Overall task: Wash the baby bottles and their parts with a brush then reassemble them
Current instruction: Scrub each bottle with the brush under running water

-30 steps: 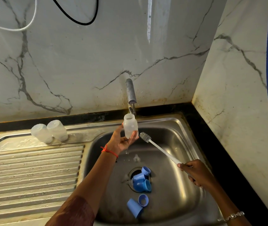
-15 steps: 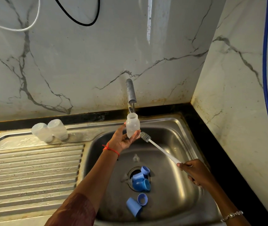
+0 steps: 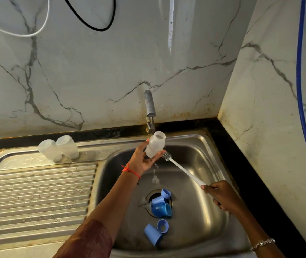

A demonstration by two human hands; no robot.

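Marble-patterned wall panels (image 3: 92, 71) are seen behind a steel sink (image 3: 204, 146), which is set into a black worktop (image 3: 260, 164) with a ribbed draining board (image 3: 36, 192) on its left. A clear baby bottle (image 3: 155, 144) is held in the left hand (image 3: 143, 161) just under the tap (image 3: 150, 108), tilted with its open mouth turned up and to the right; the grip is closed around the bottle's lower body. Water is seen dripping below the hand. A white-handled bottle brush (image 3: 184, 171) is gripped at its far end by the right hand (image 3: 223, 198), closed on the handle, and its bristled head is placed just beside the bottle's base. Two more clear bottles (image 3: 58, 148) are stood upside down at the back of the draining board, touching each other. Blue caps and rings (image 3: 160, 205) are gathered at the drain, and two further blue pieces (image 3: 156, 231) are lying nearer the front of the basin.
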